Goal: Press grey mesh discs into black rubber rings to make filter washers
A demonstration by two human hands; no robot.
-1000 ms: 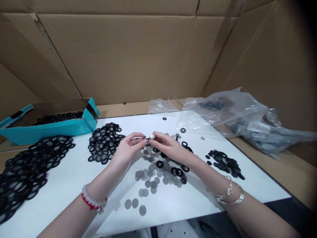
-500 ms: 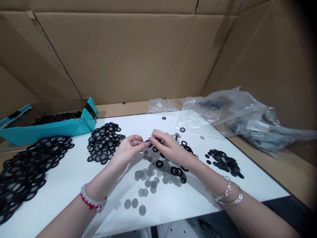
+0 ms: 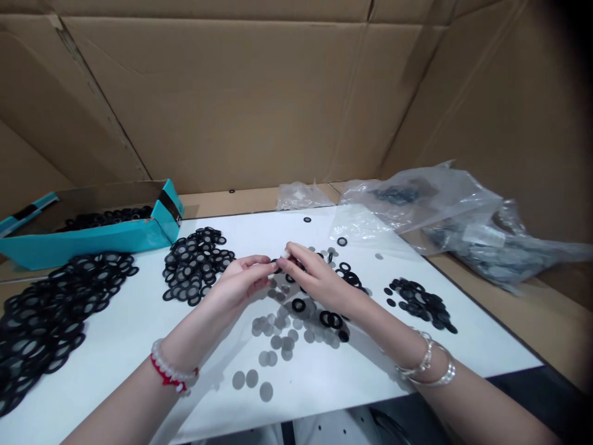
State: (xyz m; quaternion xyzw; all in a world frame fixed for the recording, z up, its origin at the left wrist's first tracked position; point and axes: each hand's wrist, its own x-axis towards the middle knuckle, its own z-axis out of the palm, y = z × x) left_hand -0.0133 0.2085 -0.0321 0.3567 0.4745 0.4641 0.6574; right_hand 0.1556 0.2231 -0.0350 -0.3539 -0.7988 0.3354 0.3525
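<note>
The small white piece [image 3: 286,253] sits pinched in your right hand's [image 3: 319,284] fingertips, above the middle of the table [image 3: 139,346]. Your curled left hand [image 3: 241,281] nearly meets it beside a black ring [image 3: 277,267]; you can't tell if that hand grips anything. Mesh discs [image 3: 265,391] lie at 6 o'clock.

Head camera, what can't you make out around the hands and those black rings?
Head view:
- White piece: the fingers of the right hand hide most of it, so its shape is unclear.
- Black rings: that hand covers any beneath it.
- Ring pile: cut off by the left edge.
- Plastic bag: its contents are blurred by the film.
</note>
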